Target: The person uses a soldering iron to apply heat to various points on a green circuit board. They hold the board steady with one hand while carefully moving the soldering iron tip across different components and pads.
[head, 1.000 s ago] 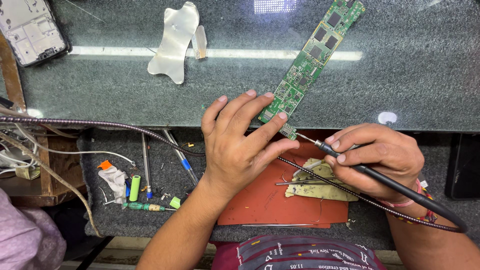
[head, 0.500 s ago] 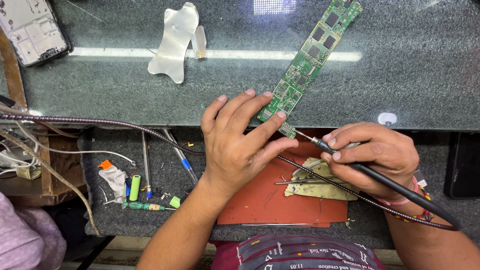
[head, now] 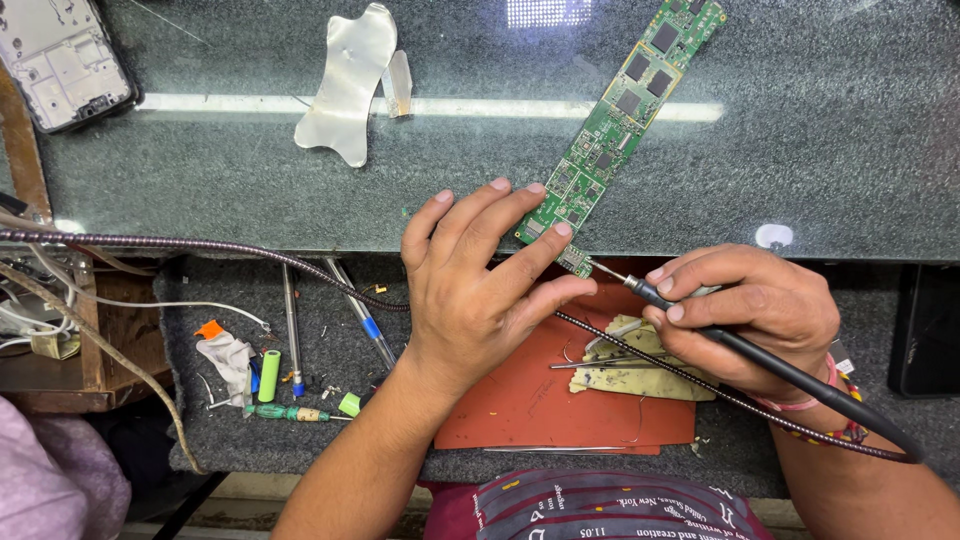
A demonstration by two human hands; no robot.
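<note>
You are working the fine tip of a soldering iron (head: pixel 690 310) against the near end of a long green circuit board (head: pixel 612 130), which is lying slantwise on the glass-topped table (head: pixel 200 180) with its lower end reaching the table's front edge.

The likeliest trouble, as I judge it, is the board sliding: it is resting on smooth glass and only your left hand (head: pixel 480 290) is pinning it, so a push from the tip could be skating it sideways and dragging the point across neighbouring parts. Your left fingertips (head: pixel 562 229) are also lying very near the tip, so a small slip could be burning them. The iron's cord is trailing off to your right and could be tugging the handle off its mark. Tweezers (head: pixel 600 362) and a stained pad (head: pixel 640 375) are lying on the red mat (head: pixel 520 400) just under your right wrist, close enough to be knocked.

Your left grip is spread fairly flat, fingers pressing the board's lower end rather than closing round it. Your right hand (head: pixel 750 315) is pinching the iron's slim handle tightly, pen-fashion, between thumb and fingers.
</note>
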